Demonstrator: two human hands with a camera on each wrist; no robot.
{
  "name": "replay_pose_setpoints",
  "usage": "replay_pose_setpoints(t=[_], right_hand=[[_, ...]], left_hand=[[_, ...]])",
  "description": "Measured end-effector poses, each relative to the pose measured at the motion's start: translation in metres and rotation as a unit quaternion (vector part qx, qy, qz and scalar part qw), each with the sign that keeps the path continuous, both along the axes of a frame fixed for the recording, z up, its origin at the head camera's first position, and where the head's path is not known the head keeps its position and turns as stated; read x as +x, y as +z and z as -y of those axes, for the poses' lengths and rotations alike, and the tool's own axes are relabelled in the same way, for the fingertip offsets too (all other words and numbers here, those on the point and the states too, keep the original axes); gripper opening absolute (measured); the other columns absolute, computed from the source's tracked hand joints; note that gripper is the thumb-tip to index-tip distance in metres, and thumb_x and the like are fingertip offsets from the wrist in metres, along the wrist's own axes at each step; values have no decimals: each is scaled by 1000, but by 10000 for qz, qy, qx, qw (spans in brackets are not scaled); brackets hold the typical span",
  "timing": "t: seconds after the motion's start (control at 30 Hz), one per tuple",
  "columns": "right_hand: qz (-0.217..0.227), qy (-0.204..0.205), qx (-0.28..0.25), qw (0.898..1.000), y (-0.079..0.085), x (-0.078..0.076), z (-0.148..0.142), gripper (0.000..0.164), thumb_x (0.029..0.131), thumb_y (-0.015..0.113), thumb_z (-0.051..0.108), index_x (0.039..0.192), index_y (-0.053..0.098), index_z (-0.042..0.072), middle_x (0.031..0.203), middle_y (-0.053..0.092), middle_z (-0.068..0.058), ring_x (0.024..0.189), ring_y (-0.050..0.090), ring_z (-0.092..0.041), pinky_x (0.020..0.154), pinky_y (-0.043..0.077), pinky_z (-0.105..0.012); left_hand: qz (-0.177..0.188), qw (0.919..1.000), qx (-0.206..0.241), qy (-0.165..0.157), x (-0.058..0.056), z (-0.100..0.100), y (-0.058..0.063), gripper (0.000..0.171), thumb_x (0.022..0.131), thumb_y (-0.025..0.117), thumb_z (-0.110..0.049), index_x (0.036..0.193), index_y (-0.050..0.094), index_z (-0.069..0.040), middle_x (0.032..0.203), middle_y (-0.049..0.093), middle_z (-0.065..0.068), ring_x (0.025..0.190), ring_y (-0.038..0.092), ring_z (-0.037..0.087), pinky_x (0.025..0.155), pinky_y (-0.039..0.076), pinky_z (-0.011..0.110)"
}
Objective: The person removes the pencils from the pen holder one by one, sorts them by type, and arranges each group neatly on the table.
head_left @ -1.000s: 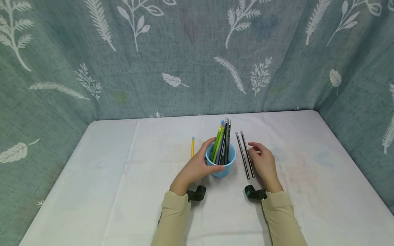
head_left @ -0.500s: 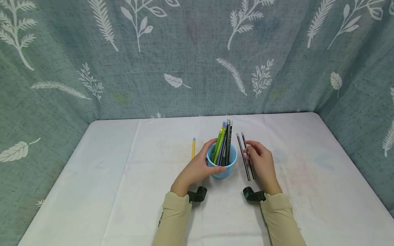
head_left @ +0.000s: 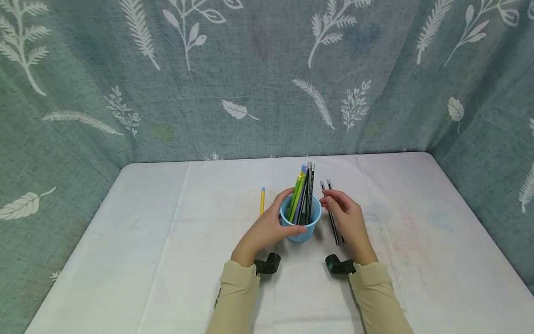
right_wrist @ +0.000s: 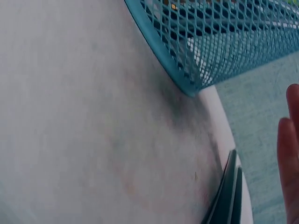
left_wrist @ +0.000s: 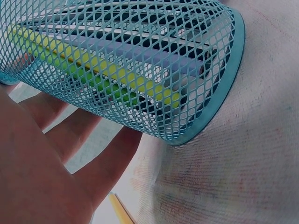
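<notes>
A light blue mesh pencil cup (head_left: pixel 301 236) stands on the table with several pencils (head_left: pixel 295 199) upright in it, some green, one purple, others black. My left hand (head_left: pixel 263 229) holds the cup from its left side, thumb across the front and fingers behind. The left wrist view shows those fingers along the mesh wall (left_wrist: pixel 140 79). Close to the cup's right side is my right hand (head_left: pixel 349 220), fingers loosely bent and holding nothing. Two dark pencils (head_left: pixel 333 225) lie beneath it side by side; the hand covers part of them. Their ends (right_wrist: pixel 229 191) also appear in the right wrist view.
A yellow pencil (head_left: pixel 262 200) with a blue end lies left of the cup, partly hidden by my left hand. White cloth covers the table (head_left: pixel 200 260). Behind it hangs a grey-green curtain (head_left: pixel 267 116) with white leaf prints.
My right hand has moved left, from beside the two loose pencils to over them and near the cup. The left hand and the cup stay in place.
</notes>
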State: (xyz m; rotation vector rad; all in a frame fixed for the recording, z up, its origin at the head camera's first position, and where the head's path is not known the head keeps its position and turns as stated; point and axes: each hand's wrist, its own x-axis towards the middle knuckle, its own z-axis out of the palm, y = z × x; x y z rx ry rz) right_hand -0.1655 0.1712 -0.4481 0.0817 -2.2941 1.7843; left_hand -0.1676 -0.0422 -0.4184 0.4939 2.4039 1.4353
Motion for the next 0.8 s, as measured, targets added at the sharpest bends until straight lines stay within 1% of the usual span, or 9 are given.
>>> replay_pose_setpoints(t=[0.13, 0.23, 0.4, 0.47, 0.53, 0.63, 0.7, 0.73, 0.8], right_hand=[[-26, 347, -159, 9993, 7, 3, 5, 37, 90, 50, 39, 119, 56, 17, 110, 60, -1, 106, 52, -14, 89, 41, -34], [-19, 641, -225, 9977, 13, 6, 8, 38, 91, 51, 34, 123, 52, 14, 120, 55, -3, 114, 47, -17, 91, 38, -40], [-107, 928, -6, 9956, 19, 6, 12, 38, 92, 50, 29, 128, 48, 18, 128, 47, -1, 117, 43, -20, 93, 36, -41], [12, 1069, -74, 9942, 23, 7, 13, 40, 91, 51, 30, 129, 47, 20, 130, 45, 0, 117, 42, -22, 94, 35, -42], [267, 1167, -106, 9928, 27, 9, 14, 43, 90, 53, 30, 132, 44, 22, 132, 42, 1, 118, 40, -21, 95, 34, -41], [548, 1281, -145, 9901, 40, 14, 16, 52, 89, 56, 25, 137, 35, 18, 134, 39, -4, 121, 37, -23, 97, 30, -44], [681, 1379, -141, 9880, 48, 19, 18, 58, 89, 56, 20, 140, 29, 15, 135, 37, -8, 122, 35, -24, 98, 29, -46], [731, 1427, -123, 9870, 52, 20, 18, 59, 89, 56, 19, 140, 27, 15, 135, 37, -10, 122, 36, -25, 98, 29, -46], [911, 1593, -142, 9829, 55, 23, 19, 62, 89, 56, 19, 142, 23, 18, 138, 33, -10, 121, 37, -27, 97, 31, -46]], left_hand=[[1, 10000, 97, -24, -1, 0, -1, 88, 66, 74, -49, 131, 15, -55, 136, 33, -5, 109, 45, 20, 84, 40, 45], [-18, 9999, 112, -57, -2, 1, -1, 88, 66, 74, -48, 131, 16, -54, 135, 34, -5, 106, 46, 20, 83, 40, 43], [4, 9999, 131, -59, -1, 1, 1, 90, 67, 74, -47, 134, 15, -50, 136, 33, -3, 107, 46, 20, 82, 40, 43], [17, 9999, 148, -63, 0, 0, 5, 90, 68, 73, -47, 135, 15, -49, 138, 31, -1, 109, 45, 21, 82, 40, 44], [54, 9998, 161, -83, 4, 0, 13, 89, 69, 73, -44, 137, 15, -46, 139, 30, 1, 111, 44, 22, 84, 39, 45], [150, 9997, 147, -93, 10, -1, 26, 88, 72, 73, -38, 139, 16, -40, 139, 31, 4, 110, 44, 26, 85, 38, 46], [161, 9998, 130, -63, 10, -1, 23, 87, 71, 73, -39, 138, 16, -43, 138, 32, 1, 110, 44, 24, 86, 38, 45], [164, 9998, 126, -64, 10, -1, 24, 87, 72, 73, -39, 138, 17, -43, 137, 33, 1, 110, 44, 24, 86, 38, 45], [160, 9998, 128, -73, 11, -1, 24, 86, 72, 73, -38, 137, 17, -44, 136, 34, 1, 109, 45, 24, 86, 38, 45]])
